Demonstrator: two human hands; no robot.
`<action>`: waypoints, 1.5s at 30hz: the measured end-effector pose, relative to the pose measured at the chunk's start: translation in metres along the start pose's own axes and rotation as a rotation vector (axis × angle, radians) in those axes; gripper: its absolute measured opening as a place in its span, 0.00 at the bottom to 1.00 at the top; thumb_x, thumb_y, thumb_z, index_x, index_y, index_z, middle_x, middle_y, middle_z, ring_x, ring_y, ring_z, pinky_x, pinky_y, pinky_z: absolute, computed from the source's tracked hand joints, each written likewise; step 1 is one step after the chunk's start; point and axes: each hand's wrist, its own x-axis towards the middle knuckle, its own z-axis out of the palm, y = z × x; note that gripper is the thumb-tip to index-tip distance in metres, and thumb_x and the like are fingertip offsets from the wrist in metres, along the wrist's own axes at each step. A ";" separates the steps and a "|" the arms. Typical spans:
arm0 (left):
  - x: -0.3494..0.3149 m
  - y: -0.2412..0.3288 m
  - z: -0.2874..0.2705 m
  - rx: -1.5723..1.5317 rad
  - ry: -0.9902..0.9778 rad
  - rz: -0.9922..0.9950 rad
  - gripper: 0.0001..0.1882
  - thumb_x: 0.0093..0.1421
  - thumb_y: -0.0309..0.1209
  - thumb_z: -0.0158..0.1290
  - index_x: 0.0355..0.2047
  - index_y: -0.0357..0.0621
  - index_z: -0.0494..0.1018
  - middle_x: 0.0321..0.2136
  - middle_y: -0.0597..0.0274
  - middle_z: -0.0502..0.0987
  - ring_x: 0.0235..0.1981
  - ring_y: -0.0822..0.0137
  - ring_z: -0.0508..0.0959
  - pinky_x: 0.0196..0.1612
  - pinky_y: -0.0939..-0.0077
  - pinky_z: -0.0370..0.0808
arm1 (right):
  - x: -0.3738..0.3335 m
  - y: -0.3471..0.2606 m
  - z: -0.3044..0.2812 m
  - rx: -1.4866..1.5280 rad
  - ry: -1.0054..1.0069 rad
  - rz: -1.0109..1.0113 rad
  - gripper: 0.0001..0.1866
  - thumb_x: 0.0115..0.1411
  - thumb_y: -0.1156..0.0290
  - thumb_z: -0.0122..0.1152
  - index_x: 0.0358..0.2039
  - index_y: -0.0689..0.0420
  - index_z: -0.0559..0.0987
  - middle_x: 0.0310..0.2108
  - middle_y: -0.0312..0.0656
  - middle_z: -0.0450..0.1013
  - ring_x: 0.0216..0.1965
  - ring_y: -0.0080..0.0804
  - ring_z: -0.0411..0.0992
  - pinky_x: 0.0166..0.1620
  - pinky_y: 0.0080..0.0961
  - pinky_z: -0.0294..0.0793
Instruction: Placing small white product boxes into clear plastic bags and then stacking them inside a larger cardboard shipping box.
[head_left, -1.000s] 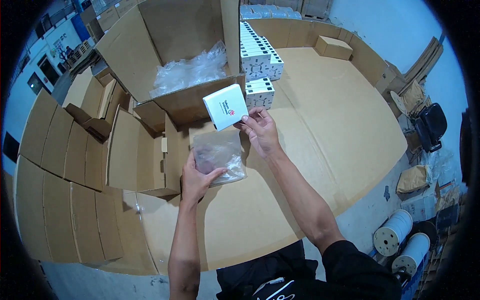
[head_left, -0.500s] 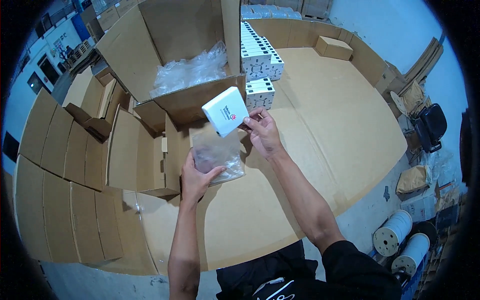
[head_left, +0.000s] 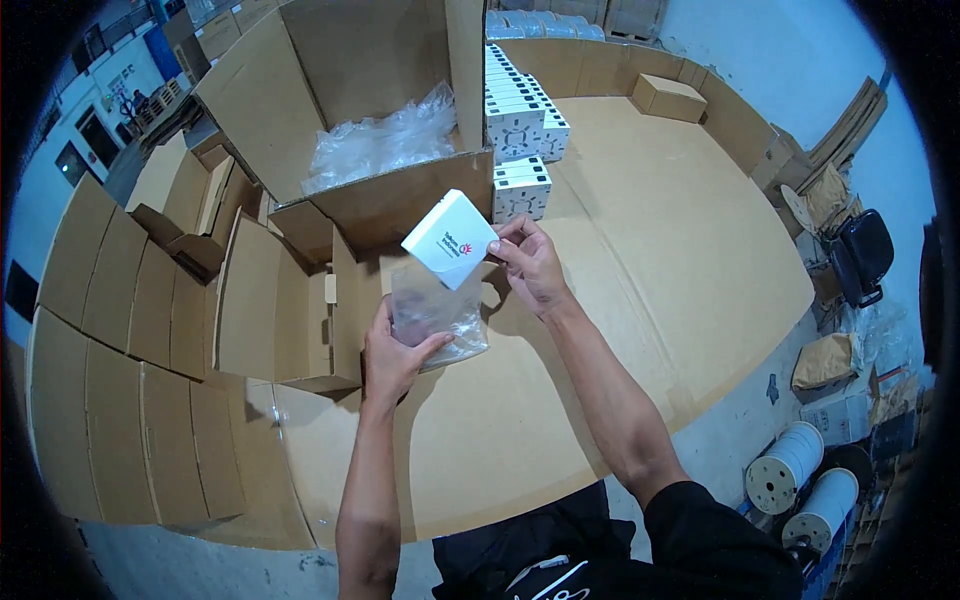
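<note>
My right hand (head_left: pixel 530 265) pinches a flat white square case (head_left: pixel 450 237) by its right corner, thumb in front. The case bears a small dark and red print and is tilted, one corner pointing down. My left hand (head_left: pixel 395 352) grips a clear plastic bag (head_left: pixel 438 312) by its lower left side, thumb across the front. That lower corner of the case overlaps the bag's upper edge; it looks to be just inside the mouth, though the film makes this hard to tell. Both hands are above the cardboard-covered table (head_left: pixel 640 260).
Left of my hands stands an open narrow carton (head_left: pixel 262 315). Beyond it, a large open carton (head_left: pixel 400 195) holds crumpled clear plastic bags (head_left: pixel 385 145). Stacks of white printed boxes (head_left: pixel 520 185) stand behind my right hand. A small closed carton (head_left: pixel 668 98) sits at the far edge.
My right hand has brought the white case slightly down and turned it, so its lower corner overlaps the bag's mouth more. The left hand with the bag has barely shifted.
</note>
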 end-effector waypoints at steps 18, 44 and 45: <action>0.001 -0.001 -0.001 -0.015 -0.048 -0.013 0.34 0.45 0.28 0.75 0.51 0.37 0.71 0.43 0.56 0.81 0.45 0.67 0.81 0.50 0.70 0.79 | 0.000 -0.005 0.005 -0.195 -0.077 -0.011 0.12 0.57 0.82 0.66 0.38 0.56 0.72 0.42 0.41 0.76 0.46 0.27 0.74 0.51 0.28 0.76; 0.035 -0.017 0.018 -0.371 0.206 -0.127 0.18 0.66 0.38 0.62 0.49 0.39 0.76 0.41 0.62 0.82 0.42 0.73 0.78 0.47 0.74 0.75 | -0.011 0.017 0.020 -0.363 0.092 0.279 0.16 0.66 0.71 0.65 0.51 0.63 0.75 0.42 0.41 0.77 0.41 0.23 0.77 0.40 0.22 0.79; 0.036 -0.019 0.017 -0.372 0.210 -0.131 0.18 0.66 0.38 0.62 0.49 0.39 0.76 0.41 0.62 0.82 0.42 0.73 0.78 0.47 0.74 0.75 | -0.012 0.018 0.022 -0.301 0.121 0.298 0.14 0.67 0.71 0.64 0.50 0.62 0.76 0.41 0.40 0.77 0.40 0.22 0.76 0.41 0.21 0.78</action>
